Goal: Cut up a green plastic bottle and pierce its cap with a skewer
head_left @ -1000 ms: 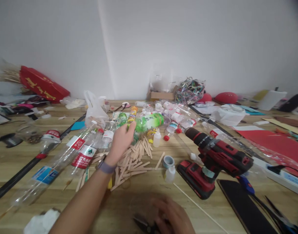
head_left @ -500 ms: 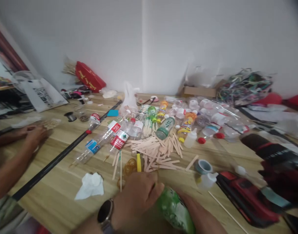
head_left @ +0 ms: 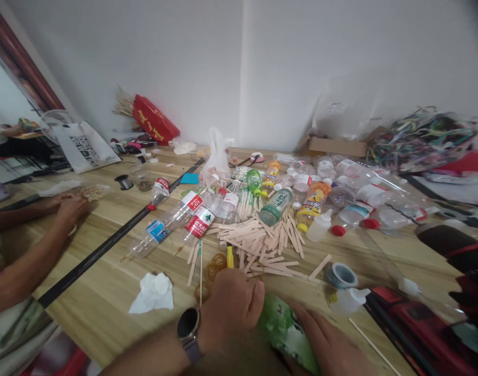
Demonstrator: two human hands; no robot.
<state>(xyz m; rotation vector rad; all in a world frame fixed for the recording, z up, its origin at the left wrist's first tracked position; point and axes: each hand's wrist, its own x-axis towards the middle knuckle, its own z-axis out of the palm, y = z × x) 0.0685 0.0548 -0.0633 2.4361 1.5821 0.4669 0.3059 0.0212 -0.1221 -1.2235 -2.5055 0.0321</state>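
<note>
A green bottle (head_left: 288, 331) lies between my two hands at the bottom of the view. My left hand (head_left: 235, 303), with a dark watch on its wrist, is closed at the bottle's upper left end; what its fingers hold is hidden. Along the bottle's right side, my right hand (head_left: 329, 337) is wrapped round it. Just beyond my left hand are a yellow cutter (head_left: 230, 257), rubber bands (head_left: 214, 269) and a pile of wooden sticks (head_left: 258, 237).
Plastic bottles (head_left: 313, 203) cover the table's middle and right. A red and black power tool (head_left: 411, 318) and a tape roll (head_left: 342, 275) are at right. Another person's hands (head_left: 72, 206) work at left, beyond a black strip (head_left: 102, 250). Crumpled tissue (head_left: 153, 292) lies nearer.
The view has shifted, so the table's things appear farther right. My hands remain at the green bottle, and my left fist sits slightly nearer the yellow cutter in the picture.
</note>
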